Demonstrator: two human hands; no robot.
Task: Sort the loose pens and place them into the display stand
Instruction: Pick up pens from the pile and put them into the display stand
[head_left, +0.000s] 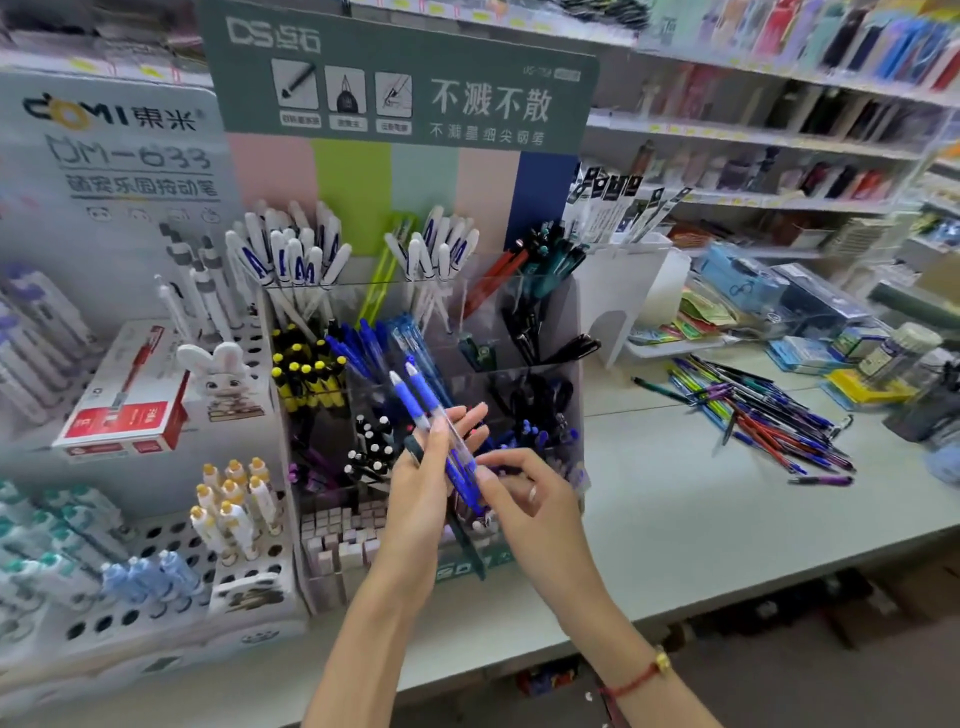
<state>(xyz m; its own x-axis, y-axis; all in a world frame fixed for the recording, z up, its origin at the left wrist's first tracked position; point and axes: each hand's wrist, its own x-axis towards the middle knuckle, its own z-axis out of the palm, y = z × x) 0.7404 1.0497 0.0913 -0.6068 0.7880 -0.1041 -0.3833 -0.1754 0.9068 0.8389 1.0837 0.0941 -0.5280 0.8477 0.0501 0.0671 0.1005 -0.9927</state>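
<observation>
Head view: two blue pens (423, 397) and a dark pen (467, 545) are held in the left hand (415, 499), fingers curled loosely round them, before the display stand (563, 332). Their lower ends are pinched by the right hand (524, 493). Loose pens (769, 421) are scattered on the worktop (727, 530), rightward.

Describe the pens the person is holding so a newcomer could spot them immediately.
Find the tall green-headed display stand at centre. In front of its lower compartments, the left hand holds two blue-grip pens, tips up, and the right hand touches their lower ends. Unlike the stored pens, they stand outside any compartment.
</observation>
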